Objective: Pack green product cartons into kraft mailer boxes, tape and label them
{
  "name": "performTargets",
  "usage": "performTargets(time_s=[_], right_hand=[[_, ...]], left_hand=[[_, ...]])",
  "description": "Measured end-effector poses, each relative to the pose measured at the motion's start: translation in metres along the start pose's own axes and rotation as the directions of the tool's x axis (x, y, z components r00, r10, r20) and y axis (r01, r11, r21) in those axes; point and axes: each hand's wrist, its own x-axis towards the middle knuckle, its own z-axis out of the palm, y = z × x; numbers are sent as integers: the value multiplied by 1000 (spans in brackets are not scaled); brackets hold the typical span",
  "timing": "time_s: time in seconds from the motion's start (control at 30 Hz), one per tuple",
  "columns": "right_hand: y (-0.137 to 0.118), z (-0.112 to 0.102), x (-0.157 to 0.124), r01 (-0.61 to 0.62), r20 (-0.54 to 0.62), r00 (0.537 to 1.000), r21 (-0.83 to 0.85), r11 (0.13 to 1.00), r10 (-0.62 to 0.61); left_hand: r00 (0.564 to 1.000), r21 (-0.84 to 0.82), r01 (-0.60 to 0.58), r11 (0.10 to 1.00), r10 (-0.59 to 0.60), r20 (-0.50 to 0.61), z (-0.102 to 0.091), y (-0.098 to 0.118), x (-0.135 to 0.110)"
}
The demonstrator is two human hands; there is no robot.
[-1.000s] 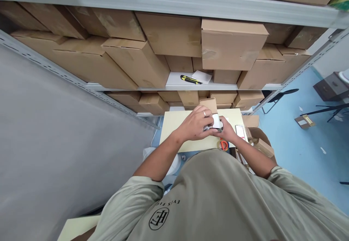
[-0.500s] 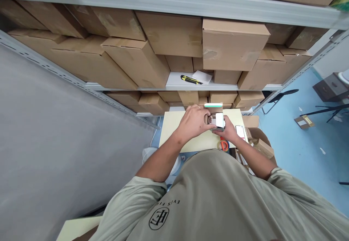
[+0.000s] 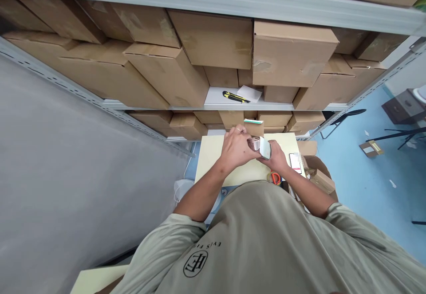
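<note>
Above the pale yellow table (image 3: 213, 152), a small open carton (image 3: 265, 148) is between my two hands. Its long lid flap stands up at the far side with a green-and-white edge, and a pale flap hangs out on the right. My left hand (image 3: 238, 148) curls round the carton's left side, thumb along the near edge. From the right, my right hand (image 3: 277, 156) grips the carton, its fingers partly hidden behind it. Something shiny shows in the carton's opening, too small to make out. Orange-handled scissors (image 3: 275, 178) lie near the table's front edge beside a roll of tape.
Shelves packed with brown cardboard boxes (image 3: 213, 39) rise in front. A yellow-black utility knife (image 3: 235, 96) and white paper (image 3: 249, 93) lie on the middle shelf. A phone (image 3: 295, 163) rests at the table's right edge, beside an open carton of cardboard (image 3: 321, 181). A grey wall (image 3: 83, 187) stands left.
The small carton has turned and tilted in my hands. Its upright lid flap has shifted left, and the right flap now shows its pale green side. Both hands keep hold of it.
</note>
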Motion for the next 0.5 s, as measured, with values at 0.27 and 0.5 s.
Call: performTargets(time_s=[0.27, 0.5], right_hand=[[20, 46, 7, -199, 173, 966, 25, 980, 192], [52, 89, -7, -619, 547, 675, 54, 784, 495]], left_hand=[[905, -488, 68, 870, -260, -337, -33, -72, -1], [777, -939, 11, 343, -594, -208, -39, -130, -6]])
